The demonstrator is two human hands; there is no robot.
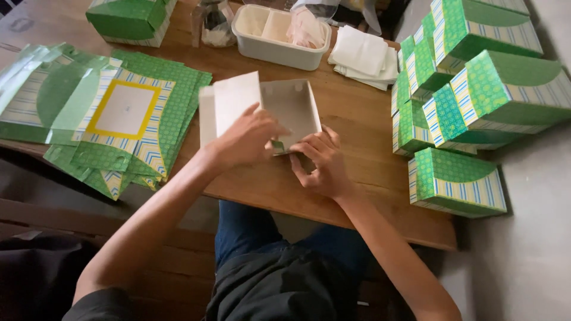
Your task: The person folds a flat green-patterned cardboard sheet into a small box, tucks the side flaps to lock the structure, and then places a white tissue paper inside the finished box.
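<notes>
— Head view first: where are the hands?

— Both meet at a half-folded cardboard box [285, 110], white inside, lying open on the wooden bench [357, 119] in front of the person. The left hand [250, 138] rests over the near edge, fingers [275, 129] curled down onto a small green flap. The right hand [321, 161] comes from the near side, fingers [312, 148] bent and pinching that same edge.

— What surrounds it?

— Left of the box, a stack of flat green patterned sheets [113, 113]. Right, a pile of finished green boxes [470, 95] with striped edges. Behind, a white plastic tub [270, 44] and, beside it, a stack of white folded papers [363, 56]. One more green box [131, 21] sits at the far left corner.
</notes>
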